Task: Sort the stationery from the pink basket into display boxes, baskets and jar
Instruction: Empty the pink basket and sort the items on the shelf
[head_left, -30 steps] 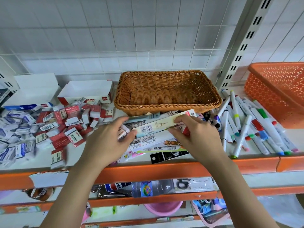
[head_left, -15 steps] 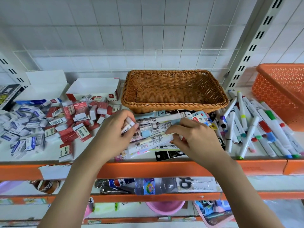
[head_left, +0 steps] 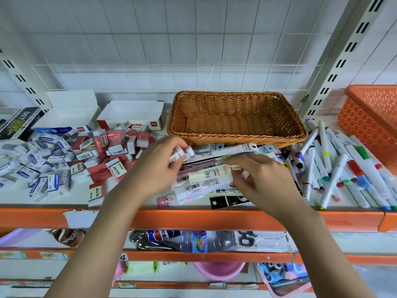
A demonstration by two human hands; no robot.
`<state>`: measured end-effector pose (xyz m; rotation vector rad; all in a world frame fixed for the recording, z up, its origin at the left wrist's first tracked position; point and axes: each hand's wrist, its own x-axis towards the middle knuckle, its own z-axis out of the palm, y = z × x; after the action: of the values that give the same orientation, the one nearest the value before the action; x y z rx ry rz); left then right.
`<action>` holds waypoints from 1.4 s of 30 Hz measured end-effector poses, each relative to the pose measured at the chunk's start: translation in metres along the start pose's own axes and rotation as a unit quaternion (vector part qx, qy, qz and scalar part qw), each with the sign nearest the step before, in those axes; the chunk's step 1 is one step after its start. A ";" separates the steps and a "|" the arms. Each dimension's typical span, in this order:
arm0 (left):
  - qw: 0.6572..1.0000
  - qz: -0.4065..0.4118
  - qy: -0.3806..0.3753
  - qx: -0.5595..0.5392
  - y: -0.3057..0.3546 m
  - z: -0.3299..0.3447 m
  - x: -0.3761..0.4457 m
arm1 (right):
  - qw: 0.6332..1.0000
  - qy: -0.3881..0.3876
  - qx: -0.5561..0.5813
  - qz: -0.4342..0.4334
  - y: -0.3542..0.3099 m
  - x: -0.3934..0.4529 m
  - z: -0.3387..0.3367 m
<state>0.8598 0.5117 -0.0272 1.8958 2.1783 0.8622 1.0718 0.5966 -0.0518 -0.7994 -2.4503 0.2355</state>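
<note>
Pinching the ends of a few long packets, the left hand [head_left: 159,166] held them over the packet pile [head_left: 206,181] on the shelf [head_left: 193,218]; the right hand [head_left: 262,179] closed its fingers on a cream packet [head_left: 212,174] in that pile. At 12 o'clock from the hands sat the wicker basket [head_left: 236,117], at 9 o'clock the scattered erasers [head_left: 86,155], at 3 o'clock the markers [head_left: 335,166], and at 2 o'clock the orange basket [head_left: 373,117]

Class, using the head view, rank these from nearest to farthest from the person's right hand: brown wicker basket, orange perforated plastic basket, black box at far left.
From the right hand:
1. Brown wicker basket, just behind.
2. Orange perforated plastic basket, far right.
3. Black box, far left.
</note>
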 end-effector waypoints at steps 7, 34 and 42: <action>0.988 -0.083 0.060 -0.112 -0.032 -0.028 -0.031 | 0.997 -0.009 0.079 0.010 -0.041 0.031 0.005; 0.965 -0.114 0.021 -0.236 -0.278 -0.192 -0.078 | 0.991 -0.020 0.107 0.081 -0.291 0.137 0.167; 0.993 -0.029 -0.004 0.113 -0.251 -0.181 -0.048 | 0.991 0.083 0.044 0.098 -0.264 0.135 0.146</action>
<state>0.5696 0.3943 -0.0137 1.9135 2.4032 0.6208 0.7706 0.4634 -0.0285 -0.9800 -2.1924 0.3341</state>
